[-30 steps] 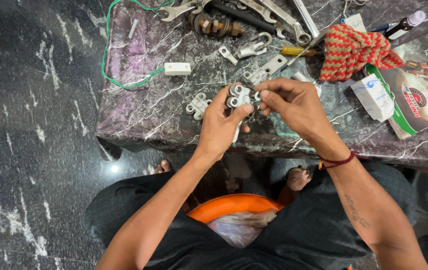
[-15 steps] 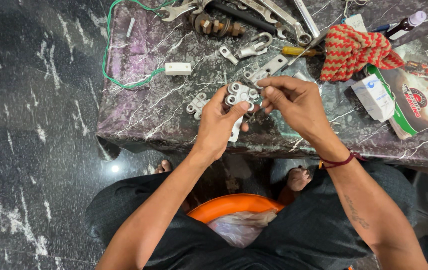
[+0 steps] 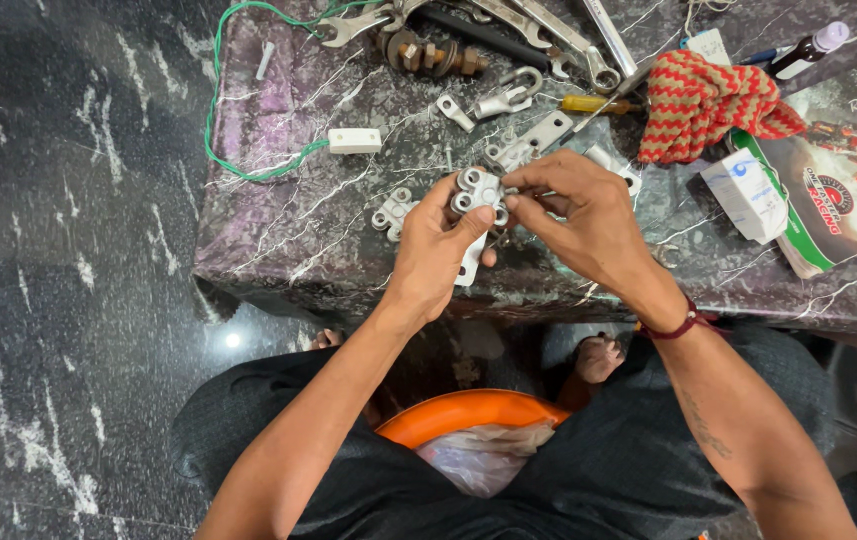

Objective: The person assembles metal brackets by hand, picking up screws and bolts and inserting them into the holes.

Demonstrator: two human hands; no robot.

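Left hand (image 3: pixel 436 255) clamped on the clamp (image 3: pixel 478 195), a grey metal block w/ round studs on its face, held just above the slab (image 3: pixel 278 250) edge, thumb pressed across its lower side. Right hand (image 3: pixel 588 215) pinched in on the same piece from the right, thumb and forefinger at its right edge; too small to tell if they hold a screw or just the block. Both hands together, touching via the part.

A white strip hangs below the clamp, under the left palm; can't tell if it's joined to it.

Progress, as a judgement: the part looks mid-assembly, since studs are seated on top but fingers are at it and loose pieces lie about.

Out from the clamp: a small bracket (image 3: pixel 391 212) just left on the slab, another plate (image 3: pixel 533 140) just beyond. White block (image 3: pixel 355 141) further left, at the end of the green wire (image 3: pixel 218 120). Spanners (image 3: pixel 548 30) and a rusty bolt (image 3: pixel 428 55) far side. Red-yellow cloth (image 3: pixel 708 100) to the right, white box (image 3: pixel 745 195) and magazine (image 3: pixel 848 170) past that. Below the clamp, between the knees, an orange tub (image 3: pixel 448 412).
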